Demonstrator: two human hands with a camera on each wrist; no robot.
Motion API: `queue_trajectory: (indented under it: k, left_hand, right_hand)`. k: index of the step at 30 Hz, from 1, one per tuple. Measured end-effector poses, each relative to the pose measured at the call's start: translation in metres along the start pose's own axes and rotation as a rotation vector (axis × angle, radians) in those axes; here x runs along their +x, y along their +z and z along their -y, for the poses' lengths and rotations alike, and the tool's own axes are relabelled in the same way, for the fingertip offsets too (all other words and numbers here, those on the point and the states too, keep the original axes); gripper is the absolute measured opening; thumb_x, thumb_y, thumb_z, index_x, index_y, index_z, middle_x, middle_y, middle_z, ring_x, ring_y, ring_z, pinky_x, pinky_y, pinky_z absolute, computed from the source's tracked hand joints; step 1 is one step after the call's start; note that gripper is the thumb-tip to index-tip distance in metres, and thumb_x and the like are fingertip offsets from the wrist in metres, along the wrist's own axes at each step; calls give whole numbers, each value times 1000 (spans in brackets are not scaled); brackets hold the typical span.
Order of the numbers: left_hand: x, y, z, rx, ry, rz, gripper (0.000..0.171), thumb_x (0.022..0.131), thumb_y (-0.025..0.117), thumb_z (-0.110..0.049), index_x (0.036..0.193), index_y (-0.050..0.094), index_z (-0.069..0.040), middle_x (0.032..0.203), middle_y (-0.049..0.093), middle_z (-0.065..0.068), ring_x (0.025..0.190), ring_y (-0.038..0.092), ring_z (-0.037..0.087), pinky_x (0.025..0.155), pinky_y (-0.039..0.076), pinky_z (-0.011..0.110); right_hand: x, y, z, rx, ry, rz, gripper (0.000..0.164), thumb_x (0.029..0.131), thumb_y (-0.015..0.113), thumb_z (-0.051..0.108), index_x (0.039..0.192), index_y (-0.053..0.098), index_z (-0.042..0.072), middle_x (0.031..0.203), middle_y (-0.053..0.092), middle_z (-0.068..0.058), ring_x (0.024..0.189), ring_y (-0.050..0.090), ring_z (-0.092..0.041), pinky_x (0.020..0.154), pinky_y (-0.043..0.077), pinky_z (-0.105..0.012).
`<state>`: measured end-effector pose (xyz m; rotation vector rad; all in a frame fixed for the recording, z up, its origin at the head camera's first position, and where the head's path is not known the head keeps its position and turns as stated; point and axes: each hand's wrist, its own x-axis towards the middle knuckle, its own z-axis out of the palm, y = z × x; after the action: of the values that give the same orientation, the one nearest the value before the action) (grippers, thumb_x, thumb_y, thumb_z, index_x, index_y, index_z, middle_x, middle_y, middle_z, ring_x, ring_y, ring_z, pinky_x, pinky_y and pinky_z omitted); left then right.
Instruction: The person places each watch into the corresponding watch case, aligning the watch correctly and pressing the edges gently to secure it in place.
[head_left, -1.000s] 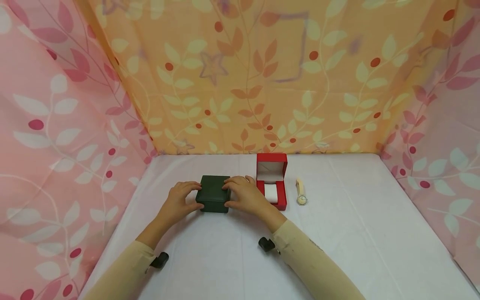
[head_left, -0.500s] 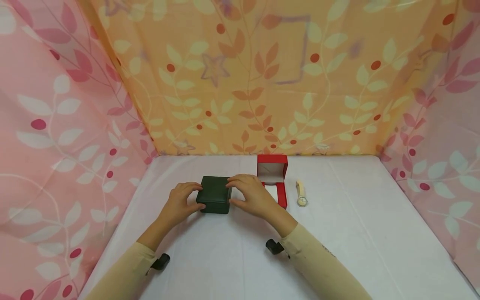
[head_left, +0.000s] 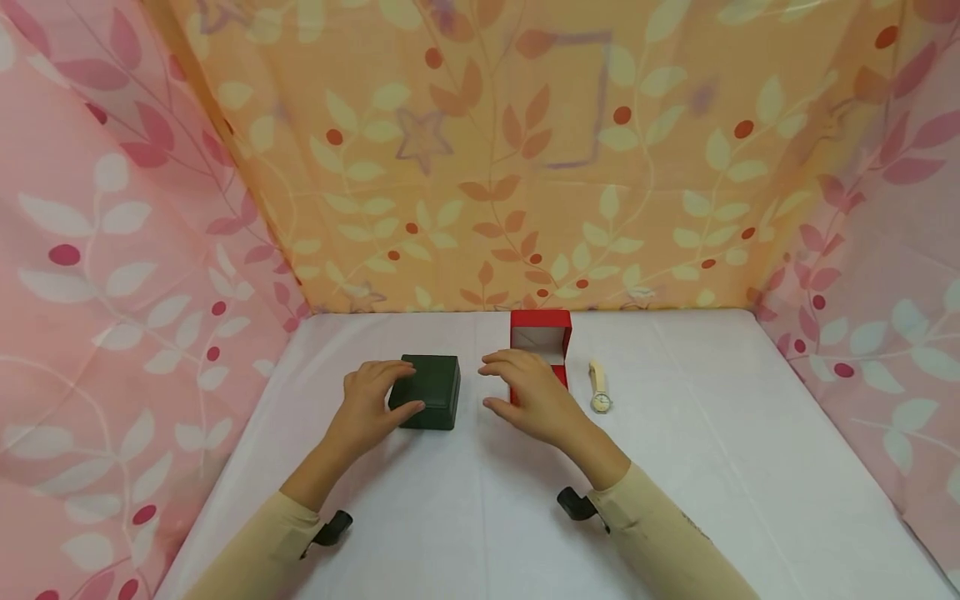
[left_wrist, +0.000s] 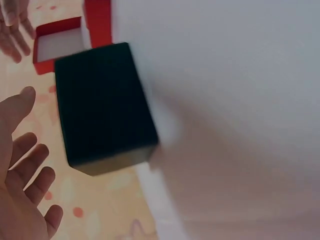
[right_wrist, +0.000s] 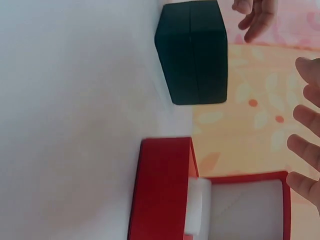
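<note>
As the fingers of the left hand (head_left: pixel 371 400) bend loosely, wide apart and holding nothing, we see the closed green box (head_left: pixel 438 385) just to their right on the tabletop (head_left: pixel 480 517), with a gap showing in the wrist views. Its top looks nearly square, so we read no clear long axis. The right hand (head_left: pixel 542 398), fingers likewise spread and free, hangs farther from it, partly hiding the open red box (head_left: pixel 542 320); beyond lies the cream watch (head_left: pixel 601 402).

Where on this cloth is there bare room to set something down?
The white cloth is bare right of the watch and, nearer the person, between the sleeves. It's crowded from the green box, left hand close by, to the open red box, right hand near it.
</note>
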<state>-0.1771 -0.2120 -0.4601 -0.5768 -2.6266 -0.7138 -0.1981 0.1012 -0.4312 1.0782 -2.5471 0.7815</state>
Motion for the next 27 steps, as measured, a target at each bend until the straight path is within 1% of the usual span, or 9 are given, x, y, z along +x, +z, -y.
queue_trajectory:
  k: [5, 12, 18, 22, 27]
  left_hand:
    - [5, -3, -14, -24, 23, 9, 58, 84, 85, -39, 132, 64, -13, 138, 62, 2, 131, 48, 26, 101, 29, 52]
    - [21, 0, -38, -36, 72, 41, 58, 85, 84, -39, 133, 63, -15, 138, 62, 1, 131, 47, 24, 103, 31, 52]
    - [31, 14, -55, -29, 85, 78, 57, 84, 85, -40, 132, 63, -17, 136, 63, -1, 129, 49, 23, 101, 33, 52]
    - [34, 24, -61, -14, 90, 91, 56, 84, 84, -42, 131, 63, -20, 134, 64, -3, 128, 49, 22, 102, 35, 50]
    - [41, 35, -68, -14, 97, 113, 57, 85, 84, -44, 132, 63, -20, 135, 63, -5, 129, 49, 19, 102, 36, 47]
  right_hand:
    - [-13, -9, -5, -5, -12, -41, 45, 88, 82, 26, 130, 68, 15, 138, 63, -1, 134, 53, -21, 112, 40, -50]
    - [-27, -19, -14, 0, -34, -107, 46, 87, 83, 23, 129, 68, 12, 136, 64, -3, 132, 54, -24, 110, 39, -52]
    - [-40, -30, -20, -1, -13, -134, 44, 88, 81, 24, 128, 68, 11, 135, 63, -3, 132, 53, -24, 111, 36, -52]
    - [-45, -35, -23, -8, -13, -156, 46, 86, 83, 24, 128, 69, 11, 135, 64, -3, 131, 54, -25, 112, 36, -53]
    - [-51, -40, -29, -7, -15, -186, 47, 84, 85, 21, 127, 69, 11, 133, 66, -5, 130, 54, -28, 112, 36, -55]
